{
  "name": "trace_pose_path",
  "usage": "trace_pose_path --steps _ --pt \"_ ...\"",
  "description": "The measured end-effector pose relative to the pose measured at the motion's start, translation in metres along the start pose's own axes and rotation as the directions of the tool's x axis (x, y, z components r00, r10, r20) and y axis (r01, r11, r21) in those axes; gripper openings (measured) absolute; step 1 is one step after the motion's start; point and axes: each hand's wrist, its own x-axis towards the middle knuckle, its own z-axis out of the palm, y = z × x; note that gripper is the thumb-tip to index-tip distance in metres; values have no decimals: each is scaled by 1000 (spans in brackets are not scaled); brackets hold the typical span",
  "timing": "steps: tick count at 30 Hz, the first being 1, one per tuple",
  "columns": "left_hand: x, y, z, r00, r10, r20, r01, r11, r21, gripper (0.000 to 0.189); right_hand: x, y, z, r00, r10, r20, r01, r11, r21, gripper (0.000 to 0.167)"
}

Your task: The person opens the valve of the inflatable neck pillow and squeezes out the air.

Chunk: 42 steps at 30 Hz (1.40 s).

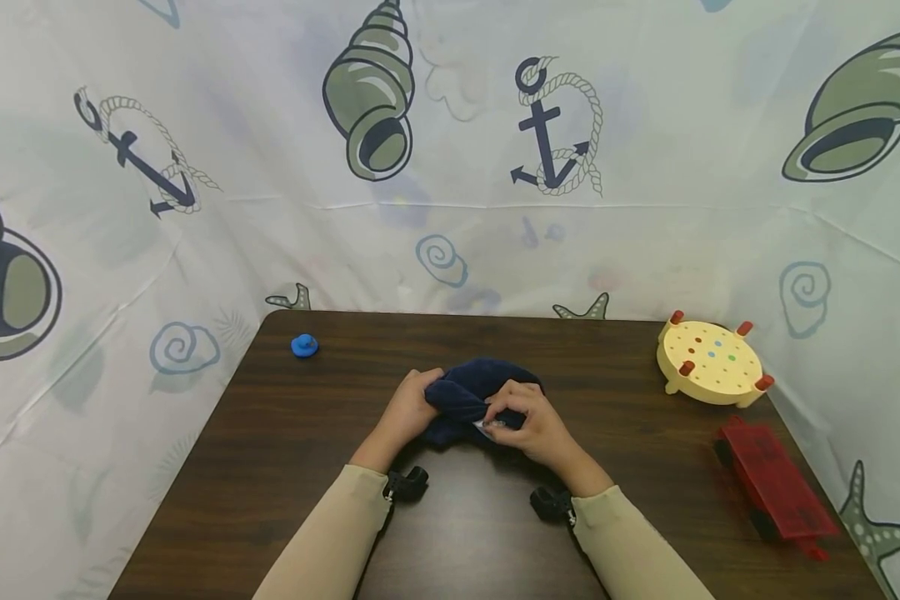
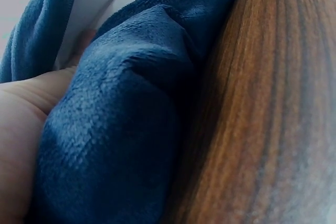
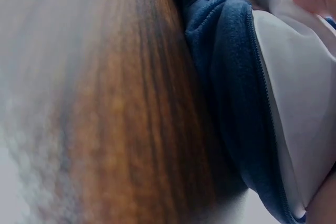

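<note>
A navy-blue plush neck pillow (image 1: 487,379) lies curved near the middle of the table, between both hands. My left hand (image 1: 408,410) grips its left end, fingers hidden behind the fabric. With thumb and forefinger, my right hand (image 1: 531,423) pinches its near right side, where a bit of white shows. The right wrist view shows an open zip (image 3: 261,69) along the blue fabric edge, with smooth white inner cloth (image 3: 299,72) exposed beside it. Blue plush (image 2: 110,124) bulges past the left thumb in the left wrist view, low against the wood.
A small blue toy (image 1: 304,345) sits at the far left of the brown table (image 1: 270,467). At the far right stands a round yellow piece with red pegs (image 1: 708,358). In front of it is a red translucent wheeled toy cart (image 1: 780,483). A printed curtain surrounds the table.
</note>
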Motion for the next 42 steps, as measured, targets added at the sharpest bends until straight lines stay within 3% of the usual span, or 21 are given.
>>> trace_pose_path --steps 8,19,24,28,32,35,38,42 --pt "1 -2 2 1000 -17 8 16 1000 10 20 1 0 -2 999 -33 21 33 999 -3 30" --pt "0 -1 1 1000 -1 8 1 1000 14 16 -1 -1 1 998 -22 -54 22 1000 -6 25" --pt "0 1 0 1000 1 12 -1 1000 8 20 0 0 1 999 -12 -47 12 1000 -7 27" --pt "0 0 0 999 32 -4 -32 999 -8 23 -1 1 0 1000 -7 0 7 1000 -20 30" --pt "1 -12 6 991 120 -53 -120 993 -8 17 -1 1 -1 999 -17 30 18 999 -34 35" --pt "1 -17 8 985 162 -54 -163 986 -17 13 -2 0 -1 999 -42 32 44 998 -45 39" --pt "1 -17 6 990 142 -25 -143 990 -14 15 -2 -1 0 997 -71 28 73 994 -76 39" --pt "1 -9 1 997 71 13 -71 997 -3 20 1 -2 1 998 -69 -4 69 993 -98 29"
